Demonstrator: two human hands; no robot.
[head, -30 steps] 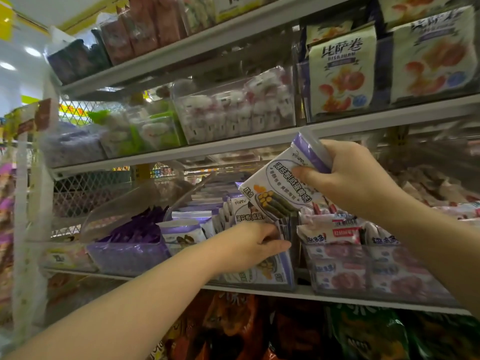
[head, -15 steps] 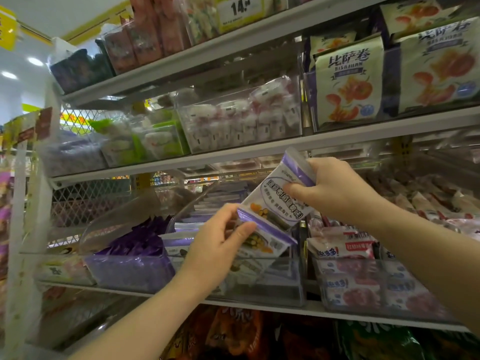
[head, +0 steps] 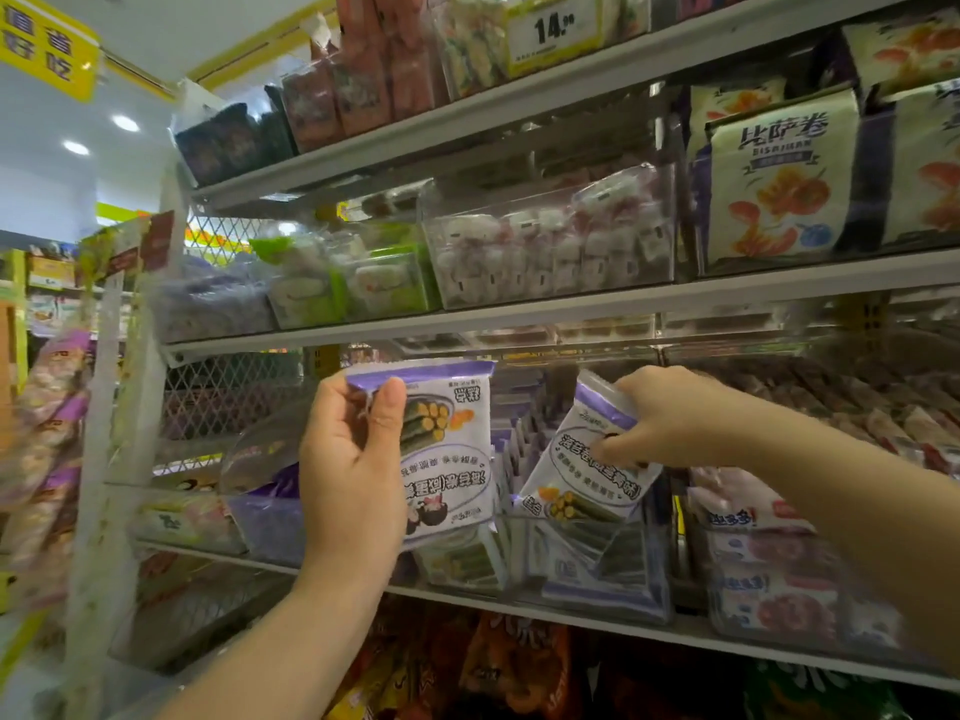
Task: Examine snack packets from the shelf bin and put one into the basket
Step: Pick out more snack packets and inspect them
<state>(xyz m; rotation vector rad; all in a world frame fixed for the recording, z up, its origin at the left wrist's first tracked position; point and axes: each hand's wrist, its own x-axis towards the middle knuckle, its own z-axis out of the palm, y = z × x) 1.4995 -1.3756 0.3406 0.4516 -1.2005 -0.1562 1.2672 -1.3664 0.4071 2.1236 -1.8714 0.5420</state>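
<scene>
Our left hand (head: pixel 353 459) grips one snack packet (head: pixel 449 449) upside down; to its right, our right hand (head: pixel 670 418) pinches a second packet (head: pixel 587 475) above the clear bin (head: pixel 597 579).

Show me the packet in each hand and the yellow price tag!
left-hand packet (head: pixel 451 449), head view, its white front
right-hand packet (head: pixel 574 478), head view, its printed middle
price tag (head: pixel 553 29), head view, on the number 14

Glossy plastic snack packets (head: pixel 447 449), clear plastic bin (head: pixel 597 579), painted metal shelf (head: pixel 519 309)
</scene>
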